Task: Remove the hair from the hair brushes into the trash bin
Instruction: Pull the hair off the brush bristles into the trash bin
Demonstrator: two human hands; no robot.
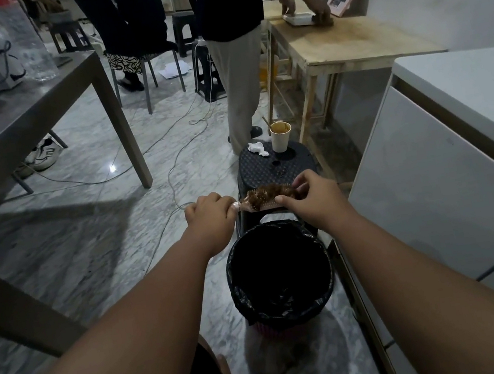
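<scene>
A pink hair brush (262,205) lies level in the air, bristles up, just beyond the far rim of the trash bin (328,284). A clump of brown hair (268,195) is tangled in its bristles. My left hand (210,213) grips the brush's handle end. My right hand (311,195) pinches the hair at the brush's right end with thumb and fingers. The bin stands on the floor below my hands, lined with a black bag; its inside is dark.
A black plastic stool (278,169) behind the bin carries a paper cup (280,137) and a crumpled tissue (256,148). White cabinets (433,189) stand at the right, a metal table (32,104) at the left, cables (168,170) on the floor. A standing person (238,58) is ahead.
</scene>
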